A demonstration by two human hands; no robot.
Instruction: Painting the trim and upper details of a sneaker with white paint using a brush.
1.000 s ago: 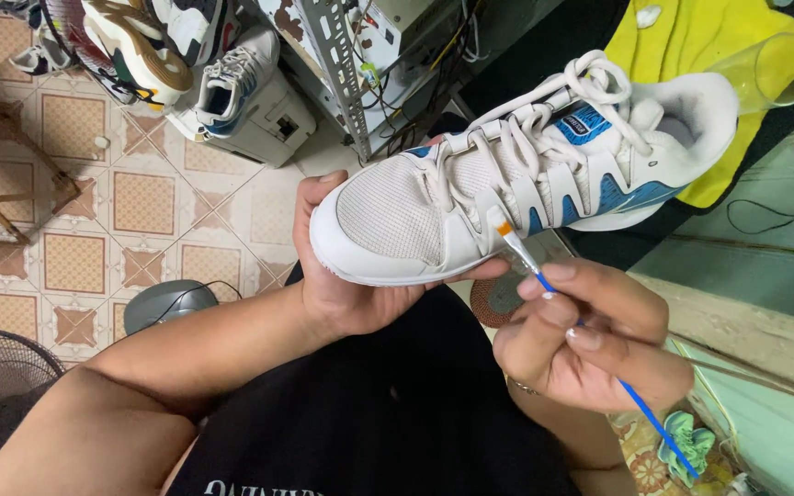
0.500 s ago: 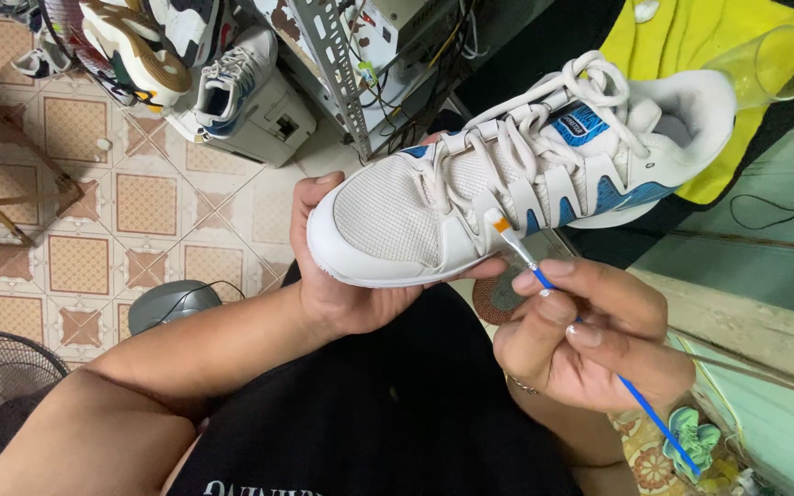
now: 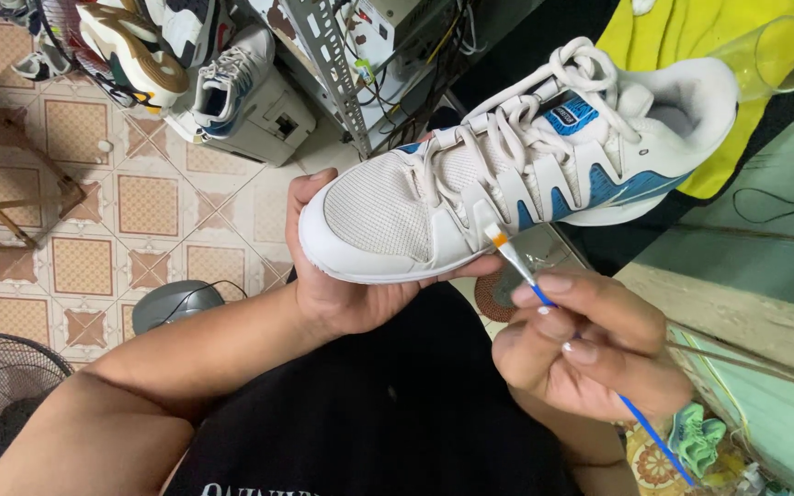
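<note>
Cupping the toe end of a white and blue sneaker point(image 3: 516, 174) from beneath, the left hand point(image 3: 342, 285) wraps its fingers under the sole and holds it sideways above the lap. The right hand point(image 3: 590, 344) pinches a thin blue-handled brush point(image 3: 544, 296), its tip touching the white side panel just below the laces. Judging by the clean white upper, touch-up looks under way with the blue side trim untouched; beyond lie a yellow cloth point(image 3: 691, 55) and tiled floor point(image 3: 140, 202).
</note>
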